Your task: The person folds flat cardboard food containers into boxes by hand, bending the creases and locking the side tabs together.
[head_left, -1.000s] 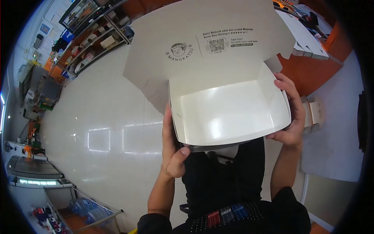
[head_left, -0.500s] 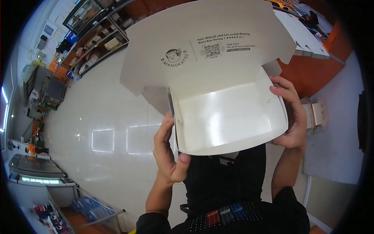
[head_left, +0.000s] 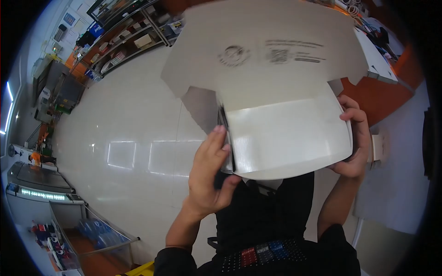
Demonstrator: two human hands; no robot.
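Note:
An open cardboard box (head_left: 285, 138) with a glossy white inside is held over my lap. Its large lid, printed with a logo and a code that look blurred, stands raised at the far side. My left hand (head_left: 209, 170) presses its fingers on the left wall, thumb near the front left corner. My right hand (head_left: 357, 138) grips the right wall, fingers over the upper part and thumb underneath. A grey side flap (head_left: 201, 108) sticks out at the left, between lid and wall.
Metal shelves (head_left: 133, 41) with goods stand at the upper left. A wire-frame rack with blue plastic bottles (head_left: 99, 232) is at the lower left. At the right are a brown cabinet (head_left: 384, 99), a white surface (head_left: 391, 184) and folded cartons (head_left: 377, 147). A person in orange (head_left: 41, 158) is far left.
My left hand has shifted its fingers up onto the left wall, which now leans and shows a dark gap. The box and lid have moved slightly right in view.

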